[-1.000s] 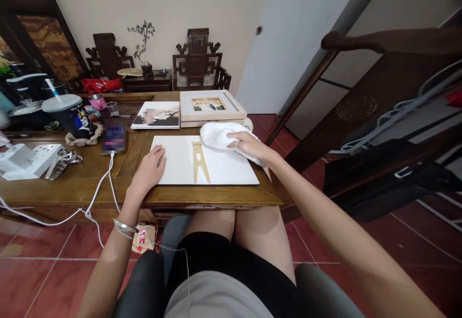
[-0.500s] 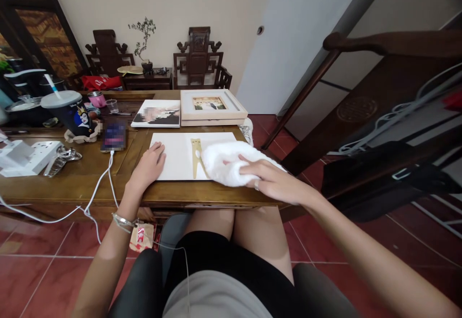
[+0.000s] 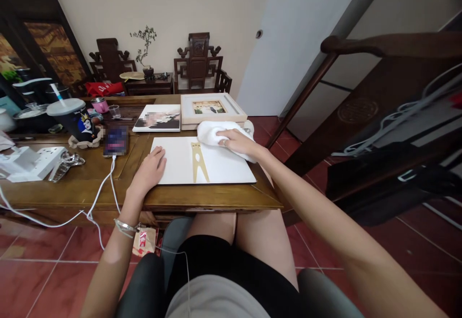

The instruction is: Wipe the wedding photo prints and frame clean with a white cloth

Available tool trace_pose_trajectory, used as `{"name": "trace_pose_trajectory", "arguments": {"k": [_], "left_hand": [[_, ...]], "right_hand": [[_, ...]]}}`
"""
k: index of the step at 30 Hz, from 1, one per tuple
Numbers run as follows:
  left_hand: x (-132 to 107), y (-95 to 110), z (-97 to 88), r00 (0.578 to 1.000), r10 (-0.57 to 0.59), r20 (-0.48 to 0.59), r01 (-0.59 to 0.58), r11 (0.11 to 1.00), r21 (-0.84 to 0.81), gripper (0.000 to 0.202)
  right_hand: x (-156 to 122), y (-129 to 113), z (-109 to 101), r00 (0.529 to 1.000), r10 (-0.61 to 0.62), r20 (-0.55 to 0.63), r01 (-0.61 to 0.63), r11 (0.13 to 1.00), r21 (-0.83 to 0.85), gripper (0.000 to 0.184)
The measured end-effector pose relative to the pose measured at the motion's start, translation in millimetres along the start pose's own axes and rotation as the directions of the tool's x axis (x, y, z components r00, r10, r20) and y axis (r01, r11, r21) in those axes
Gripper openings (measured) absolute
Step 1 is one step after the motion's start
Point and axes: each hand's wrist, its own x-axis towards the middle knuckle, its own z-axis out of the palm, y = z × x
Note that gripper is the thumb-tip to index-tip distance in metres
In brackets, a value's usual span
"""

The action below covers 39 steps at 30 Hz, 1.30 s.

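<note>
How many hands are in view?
2: the left hand rests on the left side of the white panel; the right hand holds a white cloth over the panel's far right corner.

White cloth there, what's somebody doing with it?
A seated person holds the white cloth in the right hand, over the far right corner of a white board. The left hand rests on the board's left edge. The board lies on the wooden table, with a tan forked piece on its upper side. Just behind are a framed picture and a smaller picture panel.
</note>
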Motion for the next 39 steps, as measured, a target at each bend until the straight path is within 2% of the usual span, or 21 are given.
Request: {"name": "trace_pose_trajectory", "arguments": {"k": [2, 4, 6, 10, 13, 15, 18, 21, 24, 26, 29, 31, 33, 36, 39], "left_hand": [[0.0, -0.1, 1.0, 1.000, -0.009, -0.013, 0.009, 1.000, -0.007, 0.042], [-0.1, 0.0, 2.2, 1.000, -0.016, -0.022, 0.016, 1.000, -0.016, 0.042], [-0.1, 0.1, 3.2, 0.999, -0.021, -0.031, 0.020, 0.999, -0.027, 0.041], [-0.3, -0.2, 5.0, 0.999, -0.025, -0.045, 0.023, 0.999, -0.042, 0.039], [-0.8, -0.1, 5.0, 0.999, -0.029, -0.039, 0.027, 0.999, -0.037, 0.039], [-1.3, 0.9, 4.0, 0.999, -0.026, -0.029, 0.025, 0.999, -0.021, 0.040], [-2.4, 3.3, 1.5, 1.000, -0.007, -0.009, 0.007, 1.000, 0.002, 0.041], [-3.1, 5.2, -0.6, 1.000, 0.021, -0.011, -0.021, 1.000, 0.003, 0.039], [-3.0, 5.1, -1.1, 0.999, 0.025, -0.020, -0.025, 1.000, 0.000, 0.037], [-2.7, 4.0, -1.0, 1.000, 0.014, -0.017, -0.014, 1.000, -0.005, 0.038], [-2.2, 2.0, -0.9, 1.000, 0.001, -0.008, -0.001, 1.000, -0.013, 0.040], [-2.2, 1.1, -0.7, 1.000, -0.006, -0.005, 0.006, 1.000, -0.015, 0.041], [-2.3, 0.9, -0.2, 1.000, -0.013, -0.006, 0.013, 1.000, -0.016, 0.041], [-2.7, 1.7, 1.0, 1.000, -0.020, -0.010, 0.020, 1.000, -0.020, 0.042], [-3.0, 2.9, 1.8, 1.000, -0.017, -0.010, 0.017, 1.000, -0.023, 0.041]], "right_hand": [[2.4, -0.1, 1.3, 1.000, -0.003, -0.006, 0.003, 1.000, -0.018, 0.020], [-8.5, -5.2, 1.4, 1.000, -0.012, 0.003, 0.012, 0.999, -0.035, 0.018], [-30.7, -14.5, 0.0, 0.999, -0.041, 0.029, 0.042, 0.998, -0.046, 0.017], [-93.1, -38.7, -7.0, 0.984, -0.122, 0.130, 0.126, 0.992, -0.025, 0.017], [-131.9, -51.9, -13.7, 0.979, -0.087, 0.182, 0.091, 0.996, -0.016, 0.018], [-143.2, -54.4, -17.2, 0.982, -0.044, 0.183, 0.047, 0.999, -0.011, 0.022], [-133.2, -47.2, -19.3, 0.978, -0.043, 0.204, 0.037, 0.999, 0.033, 0.022], [-98.2, -30.6, -16.5, 0.987, -0.040, 0.154, 0.034, 0.999, 0.042, 0.020], [-54.5, -12.0, -10.1, 0.996, -0.014, 0.085, 0.018, 0.999, -0.041, 0.022], [-29.4, -2.1, -4.4, 0.997, -0.007, 0.081, 0.014, 0.996, -0.092, 0.025], [-9.1, 6.3, 5.4, 0.998, -0.013, 0.057, 0.022, 0.986, -0.163, 0.035], [-10.8, 6.4, 11.2, 0.998, -0.041, 0.057, 0.052, 0.973, -0.224, 0.040], [-24.9, 0.9, 13.9, 0.994, -0.073, 0.077, 0.090, 0.965, -0.248, 0.041], [-62.6, -18.1, 8.3, 0.986, -0.104, 0.129, 0.128, 0.972, -0.197, 0.038], [-105.3, -44.6, -8.6, 0.974, -0.109, 0.199, 0.134, 0.984, -0.115, 0.035]]}}
